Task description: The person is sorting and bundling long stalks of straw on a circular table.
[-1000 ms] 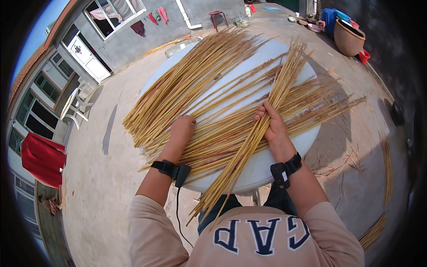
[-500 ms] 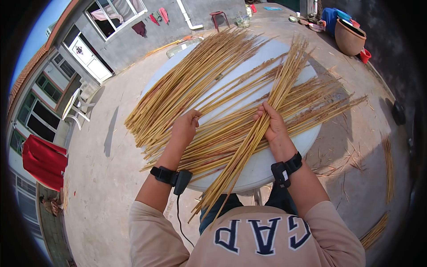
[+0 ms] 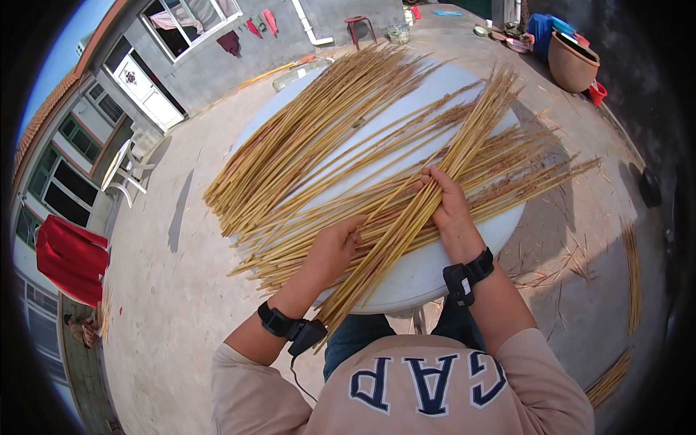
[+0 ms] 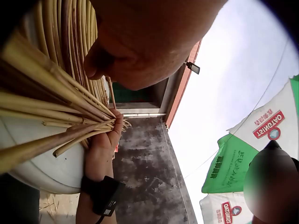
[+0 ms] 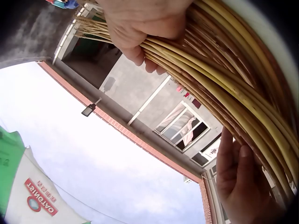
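Dry stalks with feathery tips lie over a round white table (image 3: 413,279). My right hand (image 3: 448,199) grips a slanting bundle of stalks (image 3: 388,254) around its middle, its lower ends hanging past the near edge. Close against the bundle's left side is my left hand (image 3: 337,250), its fingers curled inward. In the left wrist view a thin stalk (image 4: 111,91) runs from below the left hand's thumb towards the right hand. The right wrist view shows the left hand (image 5: 245,179) beside the bundle, fingertips right at the stalks.
A thick pile of stalks (image 3: 290,138) covers the table's far left, and a looser spread (image 3: 500,174) lies under the bundle. Fallen stalks (image 3: 631,275) lie on the ground at right. A clay pot (image 3: 573,61) and a white chair (image 3: 129,170) stand farther off.
My left hand has lifted from the stalks on the table and moved right and towards me, to the bundle. The bundle's feathery end looks fuller; my right hand keeps its grip.
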Action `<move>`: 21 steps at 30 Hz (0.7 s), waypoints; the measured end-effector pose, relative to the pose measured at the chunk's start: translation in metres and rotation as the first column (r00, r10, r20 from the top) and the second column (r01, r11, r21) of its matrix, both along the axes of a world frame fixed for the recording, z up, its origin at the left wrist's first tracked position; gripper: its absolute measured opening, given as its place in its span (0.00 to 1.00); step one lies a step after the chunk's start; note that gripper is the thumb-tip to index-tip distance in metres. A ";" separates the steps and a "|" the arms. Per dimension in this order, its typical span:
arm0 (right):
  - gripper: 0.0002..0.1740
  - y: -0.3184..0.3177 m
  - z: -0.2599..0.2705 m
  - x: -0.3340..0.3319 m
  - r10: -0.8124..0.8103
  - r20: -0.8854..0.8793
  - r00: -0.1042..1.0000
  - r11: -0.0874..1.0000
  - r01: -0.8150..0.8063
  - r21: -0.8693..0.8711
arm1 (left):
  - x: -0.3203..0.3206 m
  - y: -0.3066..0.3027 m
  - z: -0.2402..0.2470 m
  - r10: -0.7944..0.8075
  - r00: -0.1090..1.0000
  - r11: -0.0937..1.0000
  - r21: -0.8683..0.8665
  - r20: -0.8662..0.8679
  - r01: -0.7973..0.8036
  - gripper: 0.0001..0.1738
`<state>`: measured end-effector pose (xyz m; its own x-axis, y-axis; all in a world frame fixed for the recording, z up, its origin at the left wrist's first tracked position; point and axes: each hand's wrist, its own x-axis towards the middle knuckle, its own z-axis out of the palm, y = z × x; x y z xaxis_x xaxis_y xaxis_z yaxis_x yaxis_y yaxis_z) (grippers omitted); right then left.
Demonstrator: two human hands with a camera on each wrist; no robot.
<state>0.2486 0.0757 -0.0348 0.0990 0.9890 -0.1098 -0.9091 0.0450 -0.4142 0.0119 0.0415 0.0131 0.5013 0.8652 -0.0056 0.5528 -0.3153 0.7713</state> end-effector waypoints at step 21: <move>0.10 0.002 -0.001 -0.002 0.044 -0.004 0.999 0.999 -0.044 0.007 | -0.004 -0.019 0.002 -0.098 0.994 0.961 0.264 0.040 0.084 0.18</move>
<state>0.2462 0.0779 -0.0355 0.0548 0.9931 -0.1036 -0.9119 0.0074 -0.4104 0.0082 0.0225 0.0155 0.5719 0.7835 0.2429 0.4734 -0.5571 0.6823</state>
